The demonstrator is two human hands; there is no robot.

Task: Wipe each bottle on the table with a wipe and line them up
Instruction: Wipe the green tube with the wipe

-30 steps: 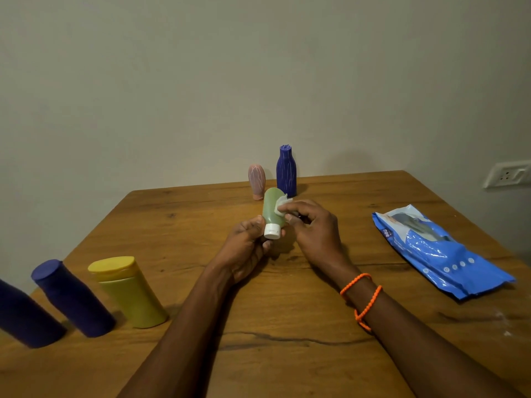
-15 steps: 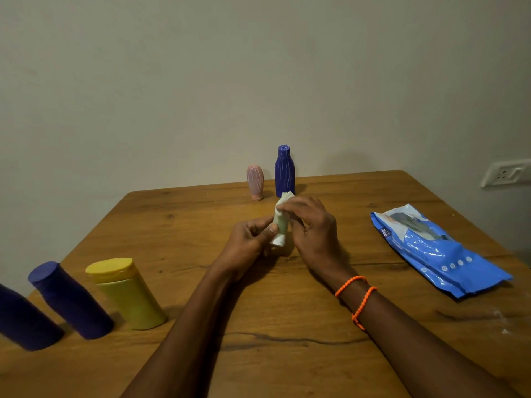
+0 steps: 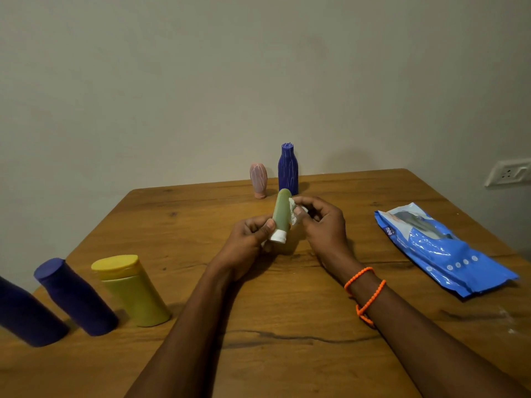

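Scene: a person cleans a small sage-green plastic tube bottle with a white screw cap (image 3: 281, 215) above the brown wooden counter (image 3: 287, 354), at centre.
Left grip: the left hand (image 3: 247, 239) pinches the tube low down, thumb just above the cap, fingers curled behind; narrow and loaded.
Right grip: the right hand (image 3: 321, 222) presses a crumpled white wipe (image 3: 293, 212) against the tube's 3 o'clock side, fingers closed on the wipe.
Axis: the tube's long axis runs near upright, cap down toward 6 o'clock, rounded end up toward 12 and leaning slightly to 1 o'clock.
Risk: held only near the cap, the slick, damp tube may pivot or slip from the pinch under a hard wiping stroke and drop to the counter.
Second risk: placed cap-down on so small a base, it may topple.
Neighbours: a pink ribbed bottle (image 3: 258, 180) and a blue ribbed bottle (image 3: 288, 169) stand at 12 o'clock; a yellow capped bottle (image 3: 132, 291) and two dark blue cylinders (image 3: 74, 297) stand at 8 o'clock; a blue wipes pack (image 3: 442, 248) lies at 3 o'clock.
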